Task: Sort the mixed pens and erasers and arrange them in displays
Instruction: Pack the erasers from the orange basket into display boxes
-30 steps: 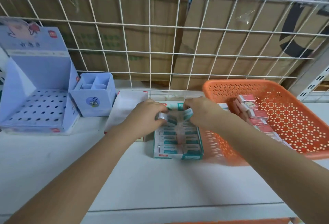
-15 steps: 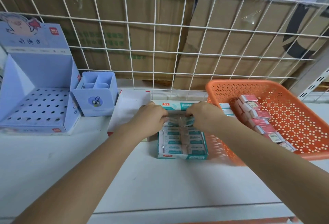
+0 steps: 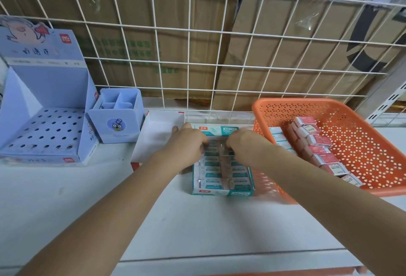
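1. Two bare forearms reach away from the viewer to a teal eraser display box (image 3: 222, 192) in the middle of a white table (image 3: 197, 227). The left hand (image 3: 186, 141) and right hand (image 3: 243, 144) lie knuckles-up over the far half of the box, close together but not touching.
2. The fingers of both hands curl down onto the far rows of teal erasers (image 3: 211, 173). The backs of the hands hide the fingertips, so I cannot tell whether they pinch an eraser or only rest on the rows.
3. The near rows are visible: wrapped teal-and-white erasers in two columns, their print too blurred to read.
4. An orange basket (image 3: 307, 104) stands just beside the box on the right. The frame cuts off its right side and the right forearm covers its near left corner. Inside is a row of red erasers (image 3: 316, 150). A few teal ones at the left wall are partly hidden behind the right wrist.
5. A white open box (image 3: 158, 137) sits just left of the teal box, its near right part covered by the left hand and forearm.
6. Farther left are a blue pen holder (image 3: 116, 126) and a blue pen display stand (image 3: 44, 108), which the left frame edge clips.
7. A white wire grid (image 3: 191, 62) lines the far edge, with cardboard cartons (image 3: 186, 23) behind it.
8. Bare table runs from the teal box to the near edge, and widely at near left.
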